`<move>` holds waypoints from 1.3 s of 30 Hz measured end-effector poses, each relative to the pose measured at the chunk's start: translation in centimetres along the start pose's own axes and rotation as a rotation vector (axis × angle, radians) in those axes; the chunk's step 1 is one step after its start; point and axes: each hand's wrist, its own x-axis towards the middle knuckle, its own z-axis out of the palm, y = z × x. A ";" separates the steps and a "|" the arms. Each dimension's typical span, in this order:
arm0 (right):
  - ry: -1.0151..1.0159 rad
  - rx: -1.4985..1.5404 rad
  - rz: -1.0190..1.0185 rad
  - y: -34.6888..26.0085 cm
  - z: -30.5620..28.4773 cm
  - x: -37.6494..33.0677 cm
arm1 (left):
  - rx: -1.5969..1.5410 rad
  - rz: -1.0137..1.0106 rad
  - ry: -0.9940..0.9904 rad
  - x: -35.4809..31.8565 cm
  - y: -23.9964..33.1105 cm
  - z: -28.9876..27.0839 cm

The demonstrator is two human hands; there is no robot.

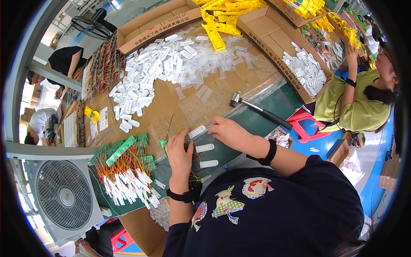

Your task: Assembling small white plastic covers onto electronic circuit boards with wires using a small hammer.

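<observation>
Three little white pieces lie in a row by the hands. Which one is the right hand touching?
The top white piece, farthest from the person: the right hand has fingertips on it. The other two lie untouched below.

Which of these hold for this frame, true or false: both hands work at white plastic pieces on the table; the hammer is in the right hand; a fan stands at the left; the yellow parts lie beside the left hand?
1. Both hands work at white plastic pieces: true. The left hand and right hand rest by the white plastic pieces.
2. The hammer is in the right hand: false. The hammer lies apart on the table, unheld.
3. A fan stands at the left: true, the fan.
4. Yellow parts lie beside the left hand: false. The yellow parts lie at the far edge.
</observation>
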 end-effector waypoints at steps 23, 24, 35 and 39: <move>0.052 -0.112 -0.082 -0.5 3.0 4.8 | 0.017 -0.001 0.019 -0.1 0.1 0.3; 0.032 -0.111 -0.081 -0.4 2.9 4.8 | 0.016 0.001 0.017 -0.1 0.3 0.1; 0.489 -0.467 0.141 -0.5 -3.2 1.3 | 0.042 0.068 0.002 0.0 0.3 0.2; 0.378 -0.482 0.283 3.3 -5.8 -1.2 | 0.034 0.050 -0.005 0.0 0.3 -0.1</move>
